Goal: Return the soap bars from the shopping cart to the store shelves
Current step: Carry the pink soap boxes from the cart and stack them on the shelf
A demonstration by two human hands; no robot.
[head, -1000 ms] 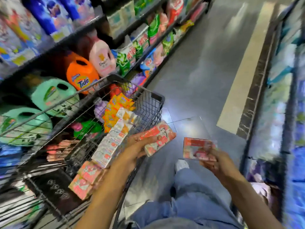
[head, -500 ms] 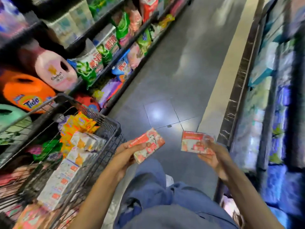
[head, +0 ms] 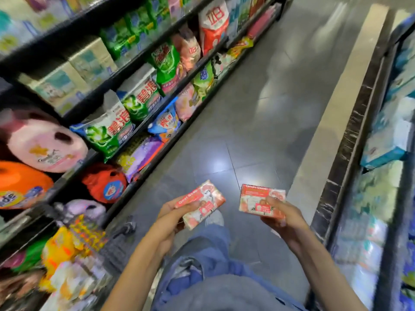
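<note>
My left hand (head: 173, 217) grips a pink-and-red boxed soap bar (head: 202, 204) in front of me, tilted up to the right. My right hand (head: 284, 217) holds a second boxed soap bar (head: 258, 199) of the same kind, its printed face toward me. Both bars hang over the aisle floor, a short gap between them. The shopping cart (head: 116, 248) sits at the lower left, blurred, with yellow and white packs (head: 67, 254) inside. Store shelves (head: 125, 72) run along the left, and another shelf unit (head: 350, 140) stands on the right.
The left shelves carry detergent bags (head: 107, 131) and jugs, among them an orange jug (head: 20, 185) and a pink one (head: 42, 140). The right shelves hold blue and white packs (head: 386, 140). A grey tiled aisle (head: 258, 113) runs ahead between them. My jeans fill the bottom.
The view has swung right and away from the cart, which has slid to the lower left corner. Both hands have kept hold of their soap bars and come a little closer together.
</note>
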